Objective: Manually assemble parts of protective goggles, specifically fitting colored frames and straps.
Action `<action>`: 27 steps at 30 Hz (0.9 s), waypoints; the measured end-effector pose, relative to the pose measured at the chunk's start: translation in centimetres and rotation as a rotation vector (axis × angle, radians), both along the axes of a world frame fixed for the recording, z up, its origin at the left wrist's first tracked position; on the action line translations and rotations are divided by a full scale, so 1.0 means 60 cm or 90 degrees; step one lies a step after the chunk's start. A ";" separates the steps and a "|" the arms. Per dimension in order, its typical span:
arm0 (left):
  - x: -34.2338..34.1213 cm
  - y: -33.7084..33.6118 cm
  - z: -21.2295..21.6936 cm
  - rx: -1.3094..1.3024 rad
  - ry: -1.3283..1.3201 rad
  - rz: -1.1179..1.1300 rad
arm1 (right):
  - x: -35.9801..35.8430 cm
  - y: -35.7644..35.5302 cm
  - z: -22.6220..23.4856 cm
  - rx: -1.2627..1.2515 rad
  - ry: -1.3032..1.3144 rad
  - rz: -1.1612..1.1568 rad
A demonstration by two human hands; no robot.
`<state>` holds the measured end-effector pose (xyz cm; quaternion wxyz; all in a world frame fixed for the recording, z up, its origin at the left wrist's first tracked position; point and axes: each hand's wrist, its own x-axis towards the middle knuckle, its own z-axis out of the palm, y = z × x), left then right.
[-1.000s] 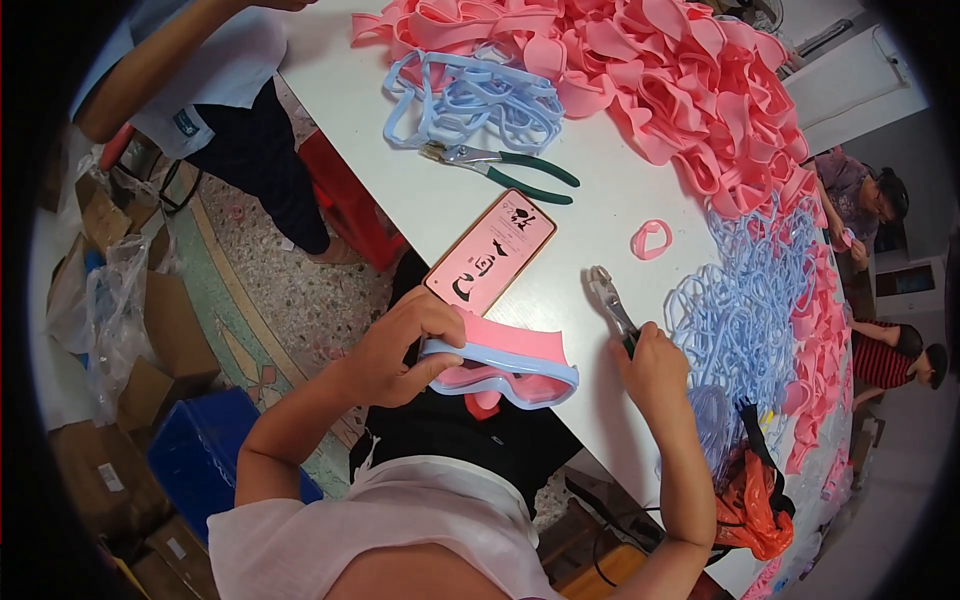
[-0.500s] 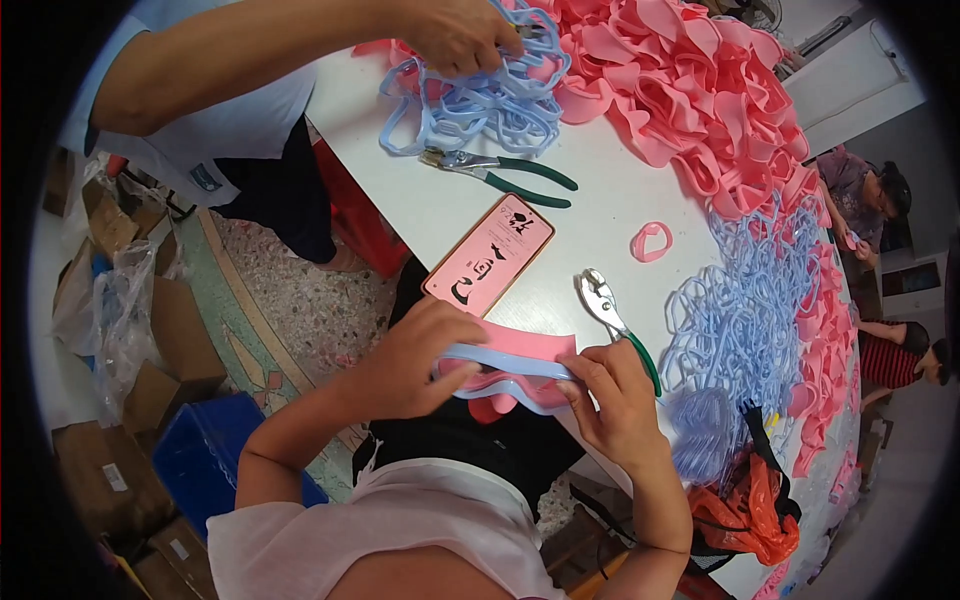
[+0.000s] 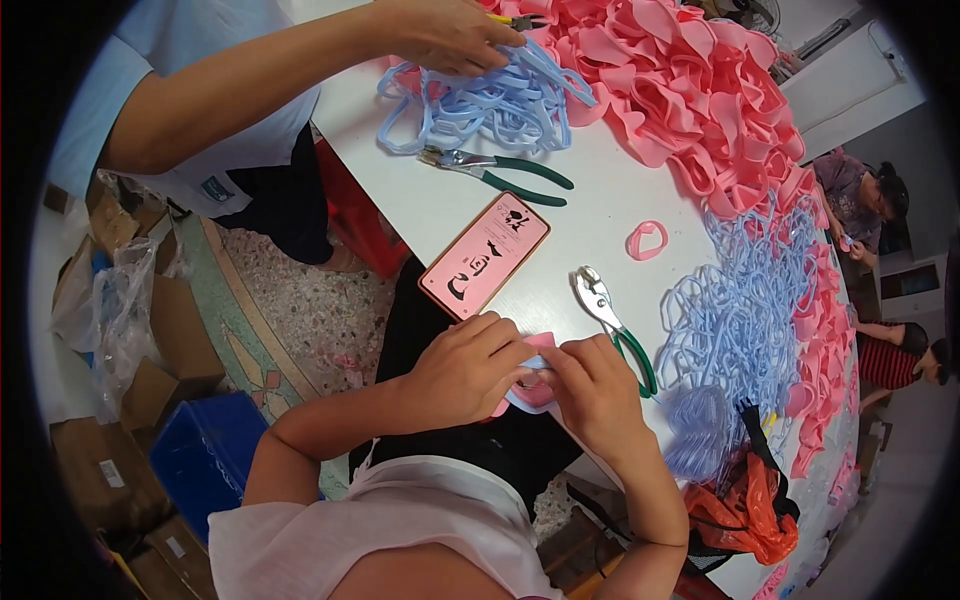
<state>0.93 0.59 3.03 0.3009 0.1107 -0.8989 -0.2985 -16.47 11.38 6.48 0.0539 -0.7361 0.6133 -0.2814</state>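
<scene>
Between my two hands, at the table's near edge, is a pink flexible band with a pale blue strip. My left hand pinches it from the left, fingers curled. My right hand pinches its other side, thumb and fingertips close to the left ones. The fingers hide much of the band. Just beyond my right hand lie slip-joint pliers with green handles. A phone with a pink screen lies beyond my left hand. A small pink loop lies farther right.
On the white table, a co-worker's hand holds a yellow-handled tool over blue loops. Other green-handled pliers lie nearby. Heaped pink bands, blue strips and an orange bag fill the right. A blue bin stands left.
My hands have come together, and the stretched-out pink band and blue strip are now bunched between them. My left hand has closed. The co-worker's hand has shifted slightly, lifting a tool into view.
</scene>
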 end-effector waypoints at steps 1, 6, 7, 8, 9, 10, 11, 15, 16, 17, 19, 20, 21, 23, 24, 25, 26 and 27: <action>0.000 0.000 -0.001 0.015 0.003 0.000 | -0.001 0.001 0.003 0.011 0.056 0.020; -0.003 0.007 0.006 -0.029 -0.038 0.004 | 0.004 0.002 0.017 0.029 0.150 0.021; -0.004 0.007 0.008 -0.057 -0.062 -0.001 | 0.002 0.003 0.017 0.035 0.108 0.023; -0.005 0.006 0.008 -0.056 -0.062 -0.002 | 0.001 0.003 0.016 0.041 0.067 0.026; -0.007 0.005 0.009 -0.067 -0.056 -0.010 | 0.000 0.001 0.014 0.043 0.066 0.026; -0.009 0.005 0.010 -0.078 -0.048 -0.018 | -0.001 -0.001 0.011 0.059 0.048 0.015; -0.009 0.005 0.008 -0.078 -0.048 -0.020 | -0.002 -0.001 0.008 0.076 0.030 0.005; -0.009 0.000 -0.003 0.008 -0.022 0.008 | -0.002 -0.004 -0.008 0.076 -0.027 0.005; -0.009 -0.002 -0.003 0.037 -0.005 0.017 | -0.005 -0.009 -0.003 0.068 -0.041 0.003; -0.006 -0.003 -0.002 0.038 -0.006 0.014 | -0.007 -0.011 0.000 0.060 -0.055 0.000; -0.003 -0.005 0.004 0.121 0.036 0.046 | -0.015 -0.007 0.005 0.053 -0.093 -0.019; -0.003 -0.005 0.003 0.122 0.037 0.043 | -0.018 -0.005 0.007 0.045 -0.130 -0.035; -0.004 -0.004 0.002 0.141 0.046 0.040 | -0.020 -0.003 0.009 0.046 -0.129 -0.039; -0.007 -0.002 0.000 0.162 0.057 0.031 | -0.023 0.003 0.014 0.107 -0.217 -0.066; -0.007 -0.002 -0.001 0.165 0.066 0.044 | -0.020 0.006 0.018 0.107 -0.216 -0.071; -0.008 -0.002 -0.001 0.166 0.076 0.059 | -0.014 0.007 0.021 0.107 -0.281 -0.089; -0.010 -0.001 -0.002 0.166 0.077 0.056 | -0.011 0.009 0.023 0.107 -0.346 -0.107; -0.012 0.001 -0.004 0.172 0.089 0.067 | -0.012 0.012 0.019 0.106 -0.345 -0.111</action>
